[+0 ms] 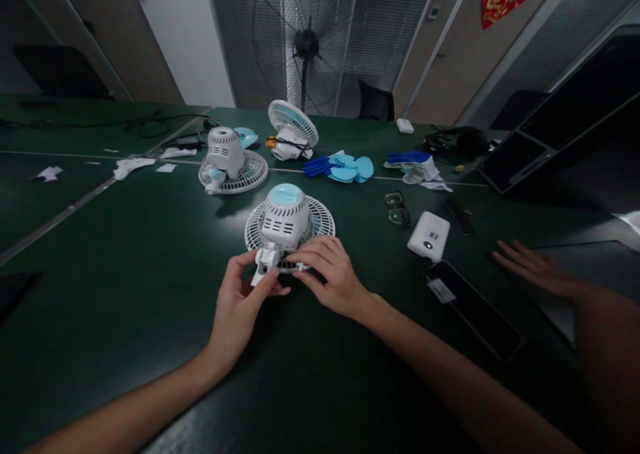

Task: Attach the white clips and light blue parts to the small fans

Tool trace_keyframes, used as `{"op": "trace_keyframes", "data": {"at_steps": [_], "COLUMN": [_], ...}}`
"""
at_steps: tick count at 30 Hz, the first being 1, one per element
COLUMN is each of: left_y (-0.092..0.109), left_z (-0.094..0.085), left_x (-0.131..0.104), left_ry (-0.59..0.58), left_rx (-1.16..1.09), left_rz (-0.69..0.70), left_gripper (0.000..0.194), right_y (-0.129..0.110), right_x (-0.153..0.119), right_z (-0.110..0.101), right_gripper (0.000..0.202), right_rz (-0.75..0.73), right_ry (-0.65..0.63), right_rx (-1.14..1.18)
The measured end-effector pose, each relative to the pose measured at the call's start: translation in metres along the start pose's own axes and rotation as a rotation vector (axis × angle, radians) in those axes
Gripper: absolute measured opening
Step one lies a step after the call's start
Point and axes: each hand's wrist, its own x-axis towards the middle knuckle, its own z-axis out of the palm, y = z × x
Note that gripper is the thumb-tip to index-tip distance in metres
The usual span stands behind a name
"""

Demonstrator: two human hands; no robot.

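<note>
A small white fan point(285, 221) lies grille-down on the dark green table, its motor housing with a light blue cap facing up. My left hand point(243, 297) is closed around the white clip bracket point(269, 257) at the fan's near side, thumb on its front. My right hand point(330, 274) pinches at the bracket's right side, near the grille's near rim; whatever lies between its fingertips is too small to make out. Behind to the left, a second white fan point(225, 154) also rests grille-down. A third fan point(293, 127) stands tilted farther back.
Light blue fan blades point(353, 168), blue gloves point(410, 158), eyeglasses point(397, 207), a white power bank point(430, 234) and a black phone point(475, 311) lie on the green table point(125, 274). Another person's hand point(540, 271) rests at the right. A large floor fan point(306, 43) stands behind.
</note>
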Motion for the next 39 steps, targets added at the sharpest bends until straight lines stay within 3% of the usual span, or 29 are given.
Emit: {"op": "trace_keyframes", "data": {"at_steps": [8,16,21,28,33,39], "left_y": [-0.005,-0.006,-0.005,-0.006,-0.005,-0.005], "left_z": [-0.003,-0.007,-0.007,-0.004,-0.003,-0.006], "left_x": [-0.010,-0.005,-0.003,-0.005,-0.005,-0.004], "left_ry": [-0.146,-0.106,-0.096,-0.085,-0.085,-0.096], "left_rx": [0.040,0.161,0.070,0.058,0.080,0.151], "left_rz": [0.061,0.129,0.115,0.109,0.109,0.127], "left_gripper": [0.051,0.042,0.036,0.039,0.041,0.040], "right_y": [0.004,-0.004,-0.008,-0.009,-0.008,-0.001], "right_x": [-0.002,-0.004,-0.004,-0.004,-0.005,-0.009], "right_z": [0.003,0.004,0.009,0.007,0.009,0.012], "right_gripper": [0.028,0.044,0.035,0.033,0.028,0.042], "right_rz": [-0.021,-0.094,0.063,0.000,0.094,-0.103], "right_ry": [0.152,0.159,0.233,0.324,0.264,0.161], "right_rx": [0.044,0.089,0.085,0.043,0.061,0.025]}}
